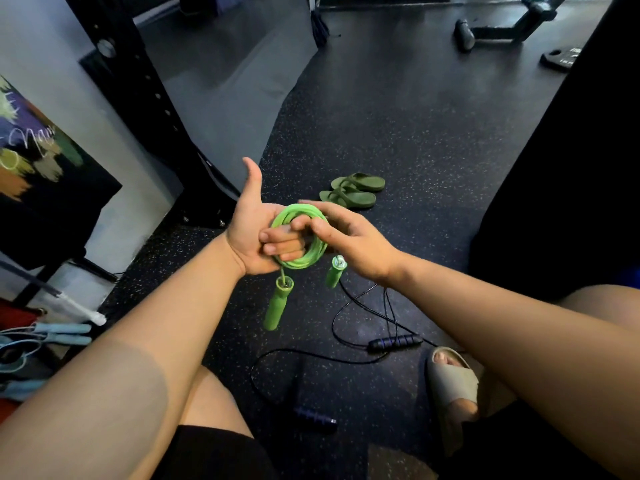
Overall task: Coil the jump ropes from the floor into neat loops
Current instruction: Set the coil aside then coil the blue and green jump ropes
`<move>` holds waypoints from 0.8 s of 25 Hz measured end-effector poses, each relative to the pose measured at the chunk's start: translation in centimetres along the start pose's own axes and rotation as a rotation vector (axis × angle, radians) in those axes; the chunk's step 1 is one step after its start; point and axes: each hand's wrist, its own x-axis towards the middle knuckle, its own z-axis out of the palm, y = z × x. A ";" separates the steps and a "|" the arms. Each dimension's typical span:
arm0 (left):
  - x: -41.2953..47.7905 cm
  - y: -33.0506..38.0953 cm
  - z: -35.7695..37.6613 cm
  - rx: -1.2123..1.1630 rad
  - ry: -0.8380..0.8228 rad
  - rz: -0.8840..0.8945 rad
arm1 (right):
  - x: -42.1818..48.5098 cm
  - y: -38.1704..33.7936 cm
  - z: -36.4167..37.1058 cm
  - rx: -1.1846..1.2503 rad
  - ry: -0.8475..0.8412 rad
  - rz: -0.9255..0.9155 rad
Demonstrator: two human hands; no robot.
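A bright green jump rope [313, 252] is wound into a tight round coil in front of me, above the floor. My left hand [254, 233] holds the coil with its fingers curled through the middle and the thumb stuck up. My right hand [349, 237] pinches the coil's right side between thumb and fingers. Both green handles hang below the coil, the larger-looking one [277, 304] on the left and the other [335, 271] under my right hand. A black jump rope [349, 327] with dark ribbed handles [394, 342] [313, 418] lies loose on the floor beneath.
A pale blue jump rope [59, 333] lies on the floor at the left edge. Green flip-flops [353, 190] sit on the speckled black floor ahead. A black rack upright [152, 95] stands at left, gym equipment [502, 26] at far right. My foot wears a beige slide [450, 382].
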 end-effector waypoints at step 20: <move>-2.1 0.6 -2.2 0.615 0.866 0.230 | 4.1 -0.2 4.9 0.051 0.055 0.052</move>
